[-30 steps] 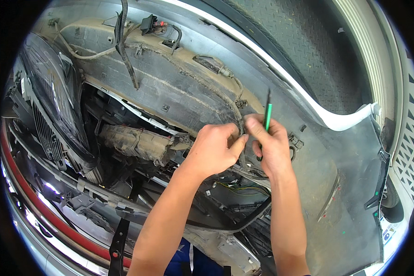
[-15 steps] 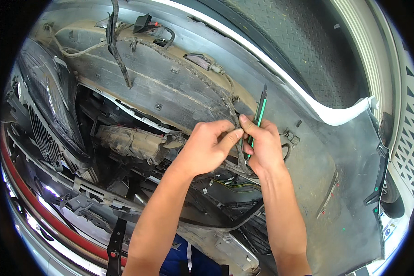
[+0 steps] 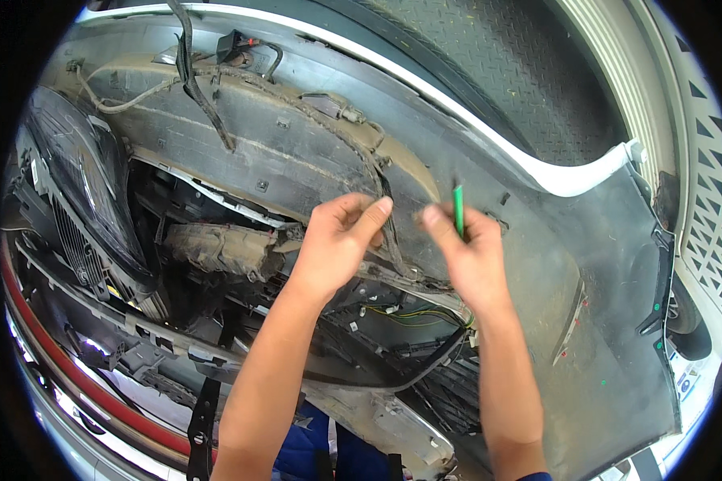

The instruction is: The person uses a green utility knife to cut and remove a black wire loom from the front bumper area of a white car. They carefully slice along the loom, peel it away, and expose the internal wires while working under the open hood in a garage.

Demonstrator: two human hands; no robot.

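Note:
My left hand (image 3: 343,240) is closed, thumb and fingertips pinching a dusty, tape-wrapped wiring harness (image 3: 391,240). The harness runs down along the inner face of a grey vehicle panel (image 3: 329,172), which looks like a bumper cover. To the right, my right hand (image 3: 472,248) is apart from the harness, its fingers wrapped round a slim green-and-black tool (image 3: 459,210). The tool points upward; its dark tip is smeared by motion, and its lower part is hidden in the palm. Some fingertips of both hands are hidden or blurred.
A headlight assembly (image 3: 80,176) sits at the left. A sensor with a connector (image 3: 346,112) and a black plug (image 3: 231,46) lie along the panel's upper side. Yellow-green wires (image 3: 413,314) show below my hands. A loose corrugated conduit (image 3: 204,104) hangs at upper left.
My right hand has moved right, off the harness, taking the tool with it. My left hand has shifted slightly left and up, still at the harness. The whole view has shifted a little.

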